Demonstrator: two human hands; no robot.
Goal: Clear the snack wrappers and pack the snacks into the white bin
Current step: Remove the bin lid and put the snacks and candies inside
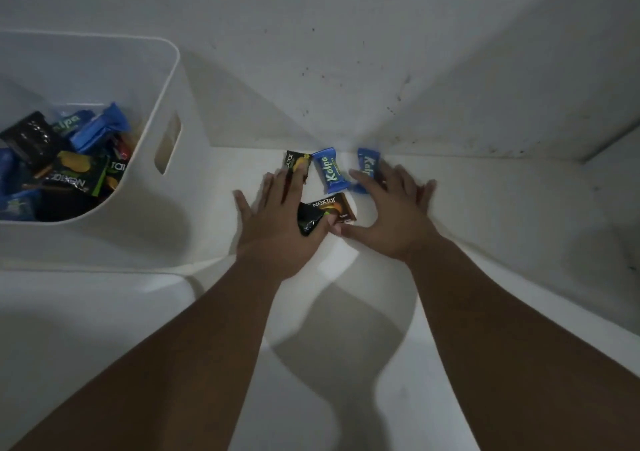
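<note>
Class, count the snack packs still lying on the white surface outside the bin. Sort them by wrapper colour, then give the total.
Black Nextar packs: 2
Blue Kalpa packs: 2
Total: 4
</note>
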